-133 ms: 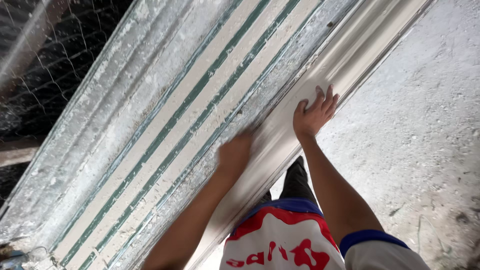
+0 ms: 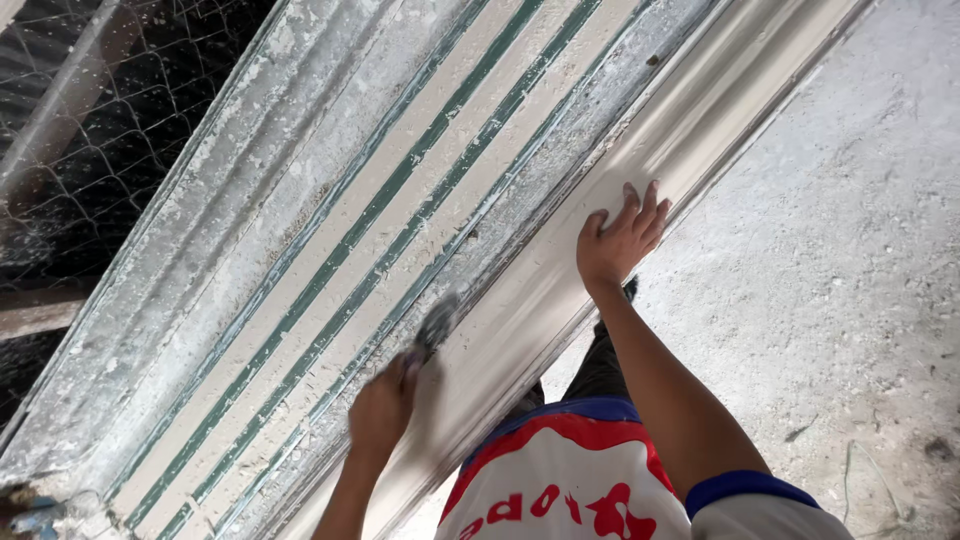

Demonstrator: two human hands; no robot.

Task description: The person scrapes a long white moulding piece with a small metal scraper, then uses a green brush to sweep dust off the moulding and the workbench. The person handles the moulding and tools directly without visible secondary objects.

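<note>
Left hand (image 2: 382, 408) is closed around a small blurred tool (image 2: 432, 328) on the long white moulding (image 2: 690, 130); right hand (image 2: 618, 240) lies open, flat on it.

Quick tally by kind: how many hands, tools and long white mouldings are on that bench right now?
Hands: 2, the left hand and the right hand
Tools: 1, a small blurred tool in the left hand
Long white mouldings: 1, the white moulding under the right hand
Total: 4
</note>
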